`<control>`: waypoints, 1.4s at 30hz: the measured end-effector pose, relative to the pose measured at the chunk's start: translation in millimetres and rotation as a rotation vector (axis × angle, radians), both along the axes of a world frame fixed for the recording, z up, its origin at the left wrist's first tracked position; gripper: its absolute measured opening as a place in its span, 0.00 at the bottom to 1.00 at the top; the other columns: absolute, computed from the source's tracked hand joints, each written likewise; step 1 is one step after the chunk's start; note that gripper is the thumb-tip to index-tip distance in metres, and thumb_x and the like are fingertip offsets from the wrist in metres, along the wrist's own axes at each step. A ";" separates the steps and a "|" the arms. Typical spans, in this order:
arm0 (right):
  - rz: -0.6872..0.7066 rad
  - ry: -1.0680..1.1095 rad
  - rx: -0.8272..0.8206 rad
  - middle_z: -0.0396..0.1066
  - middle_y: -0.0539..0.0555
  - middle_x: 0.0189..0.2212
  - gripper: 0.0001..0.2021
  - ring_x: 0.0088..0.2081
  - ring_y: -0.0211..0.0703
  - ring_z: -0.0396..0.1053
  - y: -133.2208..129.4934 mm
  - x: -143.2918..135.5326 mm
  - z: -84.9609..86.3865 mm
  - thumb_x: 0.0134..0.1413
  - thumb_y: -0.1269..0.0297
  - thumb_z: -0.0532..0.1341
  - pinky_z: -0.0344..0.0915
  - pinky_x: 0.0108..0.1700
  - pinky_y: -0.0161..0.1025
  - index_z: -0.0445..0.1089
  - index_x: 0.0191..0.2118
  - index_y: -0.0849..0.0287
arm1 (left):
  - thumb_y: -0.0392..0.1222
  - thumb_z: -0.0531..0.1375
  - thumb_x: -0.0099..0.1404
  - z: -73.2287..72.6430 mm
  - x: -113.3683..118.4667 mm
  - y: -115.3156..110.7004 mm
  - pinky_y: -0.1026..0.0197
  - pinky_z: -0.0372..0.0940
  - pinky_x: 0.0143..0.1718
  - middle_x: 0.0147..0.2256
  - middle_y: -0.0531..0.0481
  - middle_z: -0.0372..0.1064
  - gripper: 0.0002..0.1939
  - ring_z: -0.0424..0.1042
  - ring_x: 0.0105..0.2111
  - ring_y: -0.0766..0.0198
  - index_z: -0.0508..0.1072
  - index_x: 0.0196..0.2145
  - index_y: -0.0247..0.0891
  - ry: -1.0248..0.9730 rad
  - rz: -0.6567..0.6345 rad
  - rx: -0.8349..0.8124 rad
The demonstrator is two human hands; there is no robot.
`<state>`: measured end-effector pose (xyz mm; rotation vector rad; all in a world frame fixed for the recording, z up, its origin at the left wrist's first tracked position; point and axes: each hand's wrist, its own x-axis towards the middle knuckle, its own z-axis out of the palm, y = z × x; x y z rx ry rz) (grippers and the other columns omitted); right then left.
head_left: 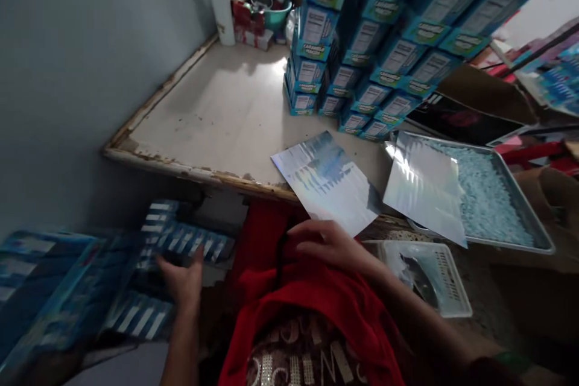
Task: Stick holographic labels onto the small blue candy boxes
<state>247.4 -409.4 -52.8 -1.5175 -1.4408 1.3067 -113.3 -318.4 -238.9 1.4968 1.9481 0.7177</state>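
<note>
My left hand (181, 280) reaches down at the lower left, thumb and fingers spread, with nothing seen in it. Just beyond it is a row of small blue-and-white packs (194, 241), blurred; I cannot tell whether the fingers touch them. More striped packs (141, 315) lie below that hand. Over the red apron (266, 289) on my lap, my right hand (328, 247) is held with its fingers loosely bent and apart, seemingly holding nothing. Close by it, a shiny silvery sheet (332, 184) hangs partly over the table's front edge.
Blue candy boxes (371, 48) stand in tall stacks on the worn white table (212, 114). At right, a metal tray (538, 241) of pale blue pieces lies under another shiny sheet (425, 187). A white plastic basket (459, 295) sits below. Larger blue boxes (45, 283) fill the lower left.
</note>
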 end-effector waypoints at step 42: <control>0.275 -0.670 -0.057 0.85 0.61 0.46 0.14 0.47 0.49 0.79 288.7 145.2 161.7 0.75 0.69 0.57 0.59 0.48 0.40 0.82 0.49 0.60 | 0.40 0.60 0.74 303.3 265.4 265.8 0.54 0.68 0.48 0.38 0.42 0.79 0.09 0.75 0.40 0.54 0.80 0.40 0.39 -0.128 -1.091 -0.193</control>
